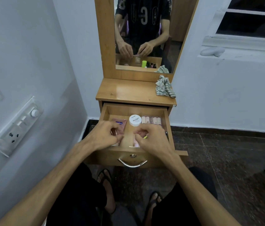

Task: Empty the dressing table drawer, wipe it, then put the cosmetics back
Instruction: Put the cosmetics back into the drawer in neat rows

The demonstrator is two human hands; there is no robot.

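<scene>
On the wall at about 9 o'clock from the drawer sits a switch panel (17, 126). Moving right, the drawer (167, 128) of the dressing table (128, 92) stands pulled fully out toward the person, with the cosmetics inside it.

The left hand (107, 136) is over the drawer's left half, fingers curled down onto something pale at the near-left corner. What it grips I cannot tell, since the fingers cover it. At 12 o'clock from that hand, just beyond the knuckles, lies a brown tube (119, 123), its long axis running front to back.

A white round jar (135, 120) stands at the middle rear, at about 1 o'clock from the left hand and 11 o'clock from the right hand (151, 137). The right hand curls over a pale pink item at the near centre and pinches a small yellow-green thing (145, 137) at its fingertips. At its 12 o'clock, a clear pack of 5 or so small bottles (151, 120) lies across the rear right, long axis left to right.

Judging by reach, the tube belongs to the left hand and the pack to the right.

A checked cloth (165, 87) rests on the tabletop's right edge, at 1 o'clock from the drawer, nearer the right hand.
</scene>
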